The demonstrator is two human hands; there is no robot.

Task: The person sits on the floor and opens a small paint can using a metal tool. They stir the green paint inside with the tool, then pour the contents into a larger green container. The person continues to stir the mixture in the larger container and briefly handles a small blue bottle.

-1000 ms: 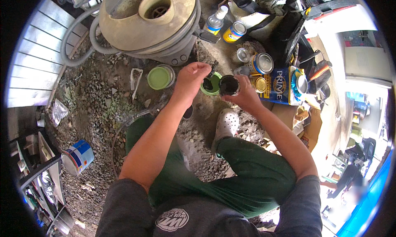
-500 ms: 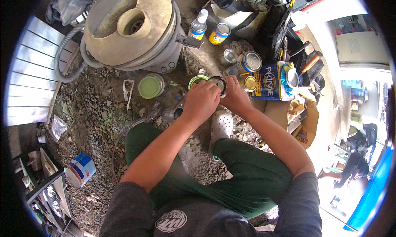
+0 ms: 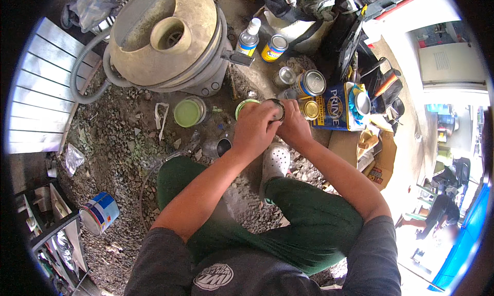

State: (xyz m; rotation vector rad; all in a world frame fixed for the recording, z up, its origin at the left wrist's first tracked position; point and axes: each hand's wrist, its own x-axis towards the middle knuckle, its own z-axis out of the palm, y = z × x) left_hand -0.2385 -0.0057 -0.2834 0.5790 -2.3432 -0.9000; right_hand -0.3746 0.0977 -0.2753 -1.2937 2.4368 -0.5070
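Left: green-topped tub [image 3: 187,112] on the ground; metal cup [image 3: 223,147] nearer, just beside the left forearm. Green-rimmed container [image 3: 241,108] beyond the left hand [image 3: 256,125], partly hidden by it. Left fingers curl over the dark can [image 3: 279,110]; cannot tell if they grip. Can lies between both hands, touching each; round end up, axis apparently near upright. Right hand [image 3: 294,123] grasps its right side. Gold-topped can [image 3: 311,110] crowds the right.

A small, round, dark-rimmed container [image 3: 279,110] sits partly covered between left hand [image 3: 256,123] and right hand [image 3: 295,123].
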